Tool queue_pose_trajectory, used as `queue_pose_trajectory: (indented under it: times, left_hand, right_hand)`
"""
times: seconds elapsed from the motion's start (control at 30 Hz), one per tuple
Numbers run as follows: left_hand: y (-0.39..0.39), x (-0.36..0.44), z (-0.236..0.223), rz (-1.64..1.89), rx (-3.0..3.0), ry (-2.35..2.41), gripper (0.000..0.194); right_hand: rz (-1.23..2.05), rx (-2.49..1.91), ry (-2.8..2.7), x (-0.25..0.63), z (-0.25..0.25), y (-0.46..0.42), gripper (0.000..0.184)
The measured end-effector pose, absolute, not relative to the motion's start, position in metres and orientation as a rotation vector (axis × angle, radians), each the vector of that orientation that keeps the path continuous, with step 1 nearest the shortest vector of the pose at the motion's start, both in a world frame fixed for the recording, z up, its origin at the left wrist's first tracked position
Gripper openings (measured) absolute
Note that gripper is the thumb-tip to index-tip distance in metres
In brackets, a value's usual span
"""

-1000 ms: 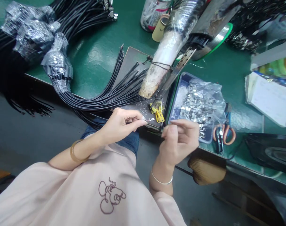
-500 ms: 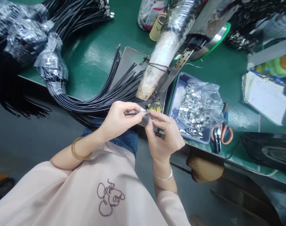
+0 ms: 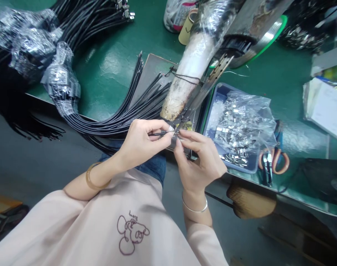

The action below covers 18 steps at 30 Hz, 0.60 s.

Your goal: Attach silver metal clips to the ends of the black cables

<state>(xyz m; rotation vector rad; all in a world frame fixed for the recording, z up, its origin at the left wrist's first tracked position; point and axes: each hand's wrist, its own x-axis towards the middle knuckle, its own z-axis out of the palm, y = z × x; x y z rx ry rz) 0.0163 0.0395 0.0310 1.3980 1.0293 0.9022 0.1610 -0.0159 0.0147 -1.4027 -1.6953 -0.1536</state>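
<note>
My left hand (image 3: 142, 142) pinches the end of a thin black cable (image 3: 157, 133) between thumb and forefinger. My right hand (image 3: 197, 159) meets it from the right, its fingertips closed on a small metal terminal (image 3: 176, 133) at the cable's tip. Both hands work just below the tip of a plastic-wrapped machine arm (image 3: 185, 79). A fan of black cables (image 3: 121, 116) spreads from under my left hand towards the upper left. A blue tray (image 3: 213, 99) with a clear bag of metal terminals (image 3: 237, 129) sits just right of my right hand.
Bundles of black cable wrapped in plastic (image 3: 41, 48) lie at the top left on the green table (image 3: 113, 62). Orange-handled scissors (image 3: 271, 162) lie right of the tray. A roll of tape (image 3: 189, 26) and a jar stand at the back. Papers (image 3: 326, 107) sit far right.
My right hand came left from beside the tray and joined my left hand at the cable's tip. The view has shifted slightly.
</note>
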Motion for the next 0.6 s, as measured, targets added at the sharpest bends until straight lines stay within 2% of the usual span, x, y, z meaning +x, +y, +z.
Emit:
queue_pose_trajectory:
  times: [0.23, 0.6]
  left_hand:
    - [0.0398, 0.0142, 0.0312, 0.826, 1.409, 1.04, 0.013]
    - [0.0397, 0.017, 0.0318, 0.897, 1.437, 1.048, 0.011]
  right_hand:
    - [-0.08, -1.377, -1.742, 0.1648, 0.0109, -0.0215, 0.016]
    - [-0.112, -1.382, -1.712, 0.1634, 0.0149, -0.0146, 0.015]
